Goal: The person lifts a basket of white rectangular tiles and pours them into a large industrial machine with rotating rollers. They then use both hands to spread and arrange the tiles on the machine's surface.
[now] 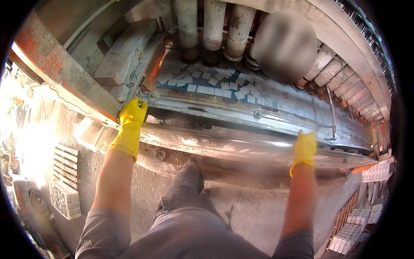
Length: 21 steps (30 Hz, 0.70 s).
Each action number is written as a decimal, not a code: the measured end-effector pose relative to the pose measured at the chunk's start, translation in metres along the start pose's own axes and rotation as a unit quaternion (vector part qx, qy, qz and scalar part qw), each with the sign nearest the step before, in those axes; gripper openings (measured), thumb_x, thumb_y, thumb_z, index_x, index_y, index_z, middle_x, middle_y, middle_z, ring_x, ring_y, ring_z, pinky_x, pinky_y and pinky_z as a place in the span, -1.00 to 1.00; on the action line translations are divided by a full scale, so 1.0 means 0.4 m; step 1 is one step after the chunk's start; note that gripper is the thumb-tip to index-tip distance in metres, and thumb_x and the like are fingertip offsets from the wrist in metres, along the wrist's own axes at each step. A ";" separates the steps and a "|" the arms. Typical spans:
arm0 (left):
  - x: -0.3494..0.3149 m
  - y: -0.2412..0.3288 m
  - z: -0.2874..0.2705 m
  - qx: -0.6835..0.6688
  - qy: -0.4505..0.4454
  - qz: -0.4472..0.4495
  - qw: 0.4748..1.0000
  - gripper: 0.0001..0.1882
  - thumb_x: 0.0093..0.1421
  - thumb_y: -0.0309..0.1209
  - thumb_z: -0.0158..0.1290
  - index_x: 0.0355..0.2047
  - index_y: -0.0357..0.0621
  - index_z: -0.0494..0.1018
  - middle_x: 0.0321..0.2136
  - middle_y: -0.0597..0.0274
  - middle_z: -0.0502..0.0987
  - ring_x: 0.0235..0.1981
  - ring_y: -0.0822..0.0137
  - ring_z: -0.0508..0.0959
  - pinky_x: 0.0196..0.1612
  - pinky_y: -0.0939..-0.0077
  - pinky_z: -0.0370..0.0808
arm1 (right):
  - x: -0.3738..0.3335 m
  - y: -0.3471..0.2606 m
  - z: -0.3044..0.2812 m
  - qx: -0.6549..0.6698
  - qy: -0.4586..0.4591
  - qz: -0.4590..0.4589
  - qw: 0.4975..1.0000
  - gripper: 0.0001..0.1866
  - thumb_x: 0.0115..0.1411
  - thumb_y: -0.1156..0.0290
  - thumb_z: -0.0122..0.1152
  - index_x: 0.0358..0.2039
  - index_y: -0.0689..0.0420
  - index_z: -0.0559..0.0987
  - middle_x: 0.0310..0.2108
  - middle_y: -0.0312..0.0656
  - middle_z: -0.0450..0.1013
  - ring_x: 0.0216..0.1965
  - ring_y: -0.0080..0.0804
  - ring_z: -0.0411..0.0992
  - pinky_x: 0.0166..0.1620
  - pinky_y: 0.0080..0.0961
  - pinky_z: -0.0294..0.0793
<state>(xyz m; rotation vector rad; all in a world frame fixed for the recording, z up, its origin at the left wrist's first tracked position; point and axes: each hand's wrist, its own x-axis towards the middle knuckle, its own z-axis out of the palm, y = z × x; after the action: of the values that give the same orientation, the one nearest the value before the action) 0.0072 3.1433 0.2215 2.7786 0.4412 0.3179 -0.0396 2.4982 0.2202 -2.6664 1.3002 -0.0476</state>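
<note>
A long metal trough-like machine (207,140) runs across in front of me, its front edge at about waist height. My left hand (133,114), in a yellow rubber glove, is closed at the left end of that edge, beside the rusty side frame. Farther right, my right hand (305,146), gloved alike, closes over the long metal edge (258,137); its fingertips are hidden. Both arms are stretched forward and wide apart. Behind the edge, many small pale rectangular pieces (222,92) lie scattered on a wet, bluish bed.
Thick dusty pipes (213,26) stand over the bed; a blurred patch covers some. A thin upright rod (332,112) rises right. A rusty beam (56,64) slants at left. Wooden pallet (64,166) and crate-like stack (65,199) sit on the floor left; stacked blocks (351,228) lie right.
</note>
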 end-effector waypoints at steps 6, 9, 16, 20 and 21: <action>0.058 0.030 0.014 -0.004 0.001 -0.018 1.000 -0.58 0.19 -0.02 0.14 -0.12 -0.05 0.62 -0.21 0.01 0.66 -0.12 -0.05 0.63 -0.07 0.14 0.54 | 0.027 -0.078 -0.020 0.017 0.004 -0.002 1.000 -0.33 0.22 -0.06 0.17 0.15 0.22 0.39 0.03 0.18 0.51 0.06 0.15 0.49 0.09 0.00 0.44; 0.083 0.043 0.022 0.003 0.001 -0.013 1.000 -0.58 0.19 -0.03 0.15 -0.11 -0.05 0.61 -0.20 0.02 0.67 -0.11 -0.04 0.63 -0.06 0.14 0.54 | 0.064 -0.084 -0.017 -0.003 -0.005 0.006 1.000 -0.26 0.22 -0.09 0.16 0.23 0.19 0.36 0.06 0.14 0.51 0.07 0.11 0.50 0.08 -0.02 0.46; 0.098 0.049 0.024 -0.009 -0.007 -0.018 1.000 -0.57 0.19 -0.05 0.16 -0.09 -0.08 0.61 -0.17 0.02 0.67 -0.09 -0.02 0.63 -0.03 0.16 0.53 | 0.088 -0.101 -0.012 -0.018 -0.017 0.012 1.000 -0.24 0.21 -0.11 0.15 0.26 0.18 0.39 0.07 0.10 0.53 0.08 0.07 0.51 0.07 -0.04 0.48; 0.101 0.057 0.020 0.000 -0.006 -0.020 1.000 -0.56 0.19 -0.04 0.17 -0.08 -0.10 0.60 -0.16 0.03 0.67 -0.09 -0.01 0.63 -0.03 0.17 0.53 | 0.085 -0.114 -0.022 -0.016 -0.015 0.015 1.000 -0.24 0.21 -0.11 0.16 0.26 0.18 0.39 0.08 0.11 0.52 0.08 0.08 0.51 0.08 -0.04 0.47; 0.103 0.058 0.019 0.004 -0.006 -0.019 1.000 -0.55 0.19 -0.04 0.17 -0.08 -0.11 0.60 -0.16 0.03 0.67 -0.09 0.00 0.63 -0.03 0.18 0.53 | 0.089 -0.113 -0.019 -0.016 -0.015 0.013 1.000 -0.24 0.21 -0.10 0.16 0.26 0.18 0.38 0.08 0.11 0.51 0.09 0.08 0.50 0.09 -0.04 0.46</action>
<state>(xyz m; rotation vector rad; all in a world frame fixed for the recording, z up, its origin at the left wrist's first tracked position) 0.0537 3.1341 0.2293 2.7745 0.4930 0.2898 0.0168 2.4964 0.2337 -2.6645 1.3369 0.0172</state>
